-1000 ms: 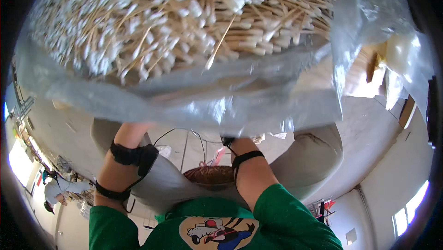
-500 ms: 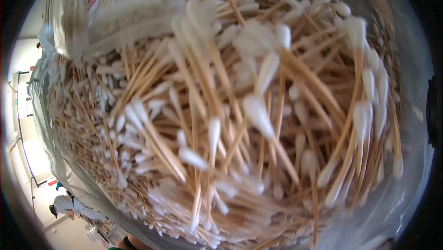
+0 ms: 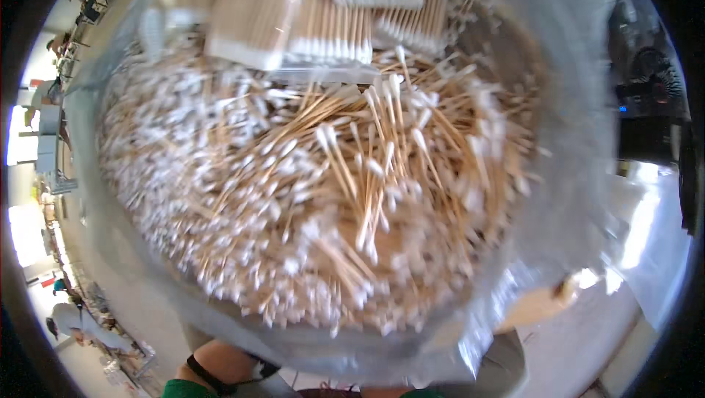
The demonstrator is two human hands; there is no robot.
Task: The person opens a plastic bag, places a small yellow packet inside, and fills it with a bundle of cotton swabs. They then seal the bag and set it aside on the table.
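A heap of loose cotton swabs [image 3: 352, 170] with wooden sticks and white tips fills a large container lined with a clear plastic bag [image 3: 580, 53]. Clear bags of bundled cotton swabs [image 3: 253, 12] lie on the heap's far side. Below the near rim shows my left hand [image 3: 229, 361], with a black strap around it and a green sleeve behind; its fingers are hidden. Of my right hand [image 3: 382, 392] only a sliver of skin beside a green cuff shows at the lower edge. What either hand touches cannot be made out.
Dark equipment with a small blue light [image 3: 646, 104] stands at the right. Beyond the left side of the liner, a person in white [image 3: 81, 324] and other people are at benches. A sheet of clear plastic [image 3: 646, 229] hangs at the lower right.
My view has drawn back from the swabs, so the container's rim and the bagged bundles now show more fully. More of my left arm has come into view at the lower edge.
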